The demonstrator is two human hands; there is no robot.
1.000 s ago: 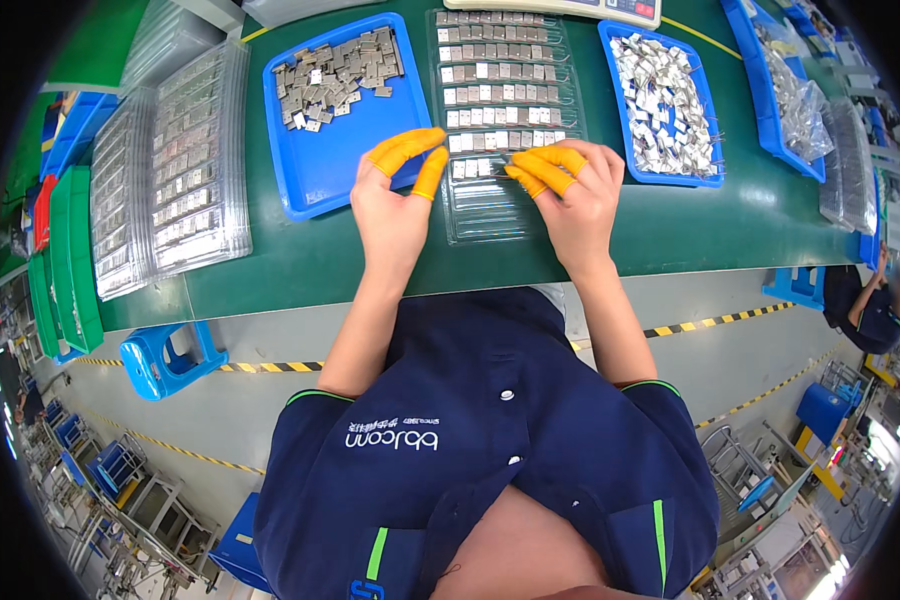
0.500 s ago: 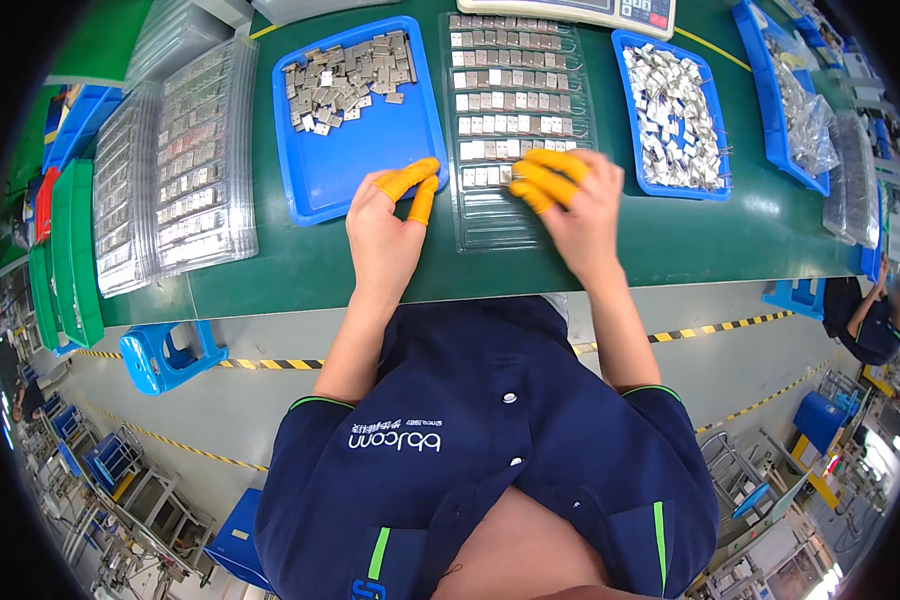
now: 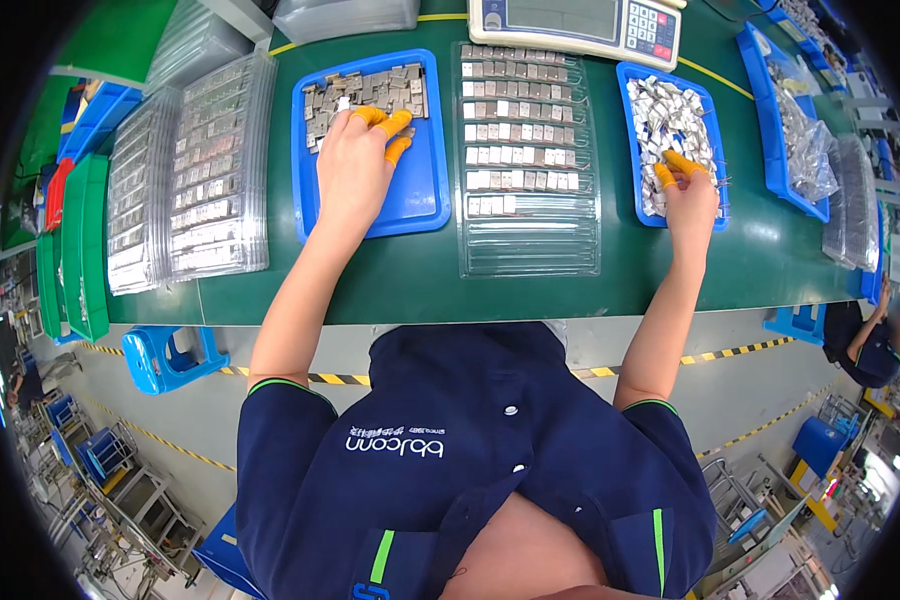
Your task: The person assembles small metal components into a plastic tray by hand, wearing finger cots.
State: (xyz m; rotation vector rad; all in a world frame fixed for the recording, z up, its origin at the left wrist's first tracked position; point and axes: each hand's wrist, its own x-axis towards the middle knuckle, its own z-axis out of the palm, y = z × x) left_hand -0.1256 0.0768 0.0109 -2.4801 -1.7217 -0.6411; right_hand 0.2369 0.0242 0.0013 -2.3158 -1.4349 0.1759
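My left hand (image 3: 355, 165), with yellow finger covers, reaches over the left blue tray (image 3: 417, 208). Its thumb and fingertips are apart beside the pile of small flat metal pieces (image 3: 385, 88), and no piece shows between them. My right hand (image 3: 692, 200), also in yellow finger covers, dips into the right blue tray (image 3: 653, 217). There, its spread thumb and finger touch a heap of small white connectors with wire ends (image 3: 665, 105). Between the hands lies a clear ridged plastic tray (image 3: 530, 262) with rows of metal and white pieces; its lowest filled row is partly occupied.
A white scale (image 3: 560, 40) stands behind the clear tray. Stacked filled clear trays (image 3: 220, 170) and green bins (image 3: 85, 250) are at the left. Another blue tray (image 3: 785, 150) with bagged parts sits far right. A blue stool (image 3: 170, 358) stands below the table's front edge.
Both hands have left the clear tray. My left hand has moved up and left to the metal pieces, my right hand to the right into the white connectors.
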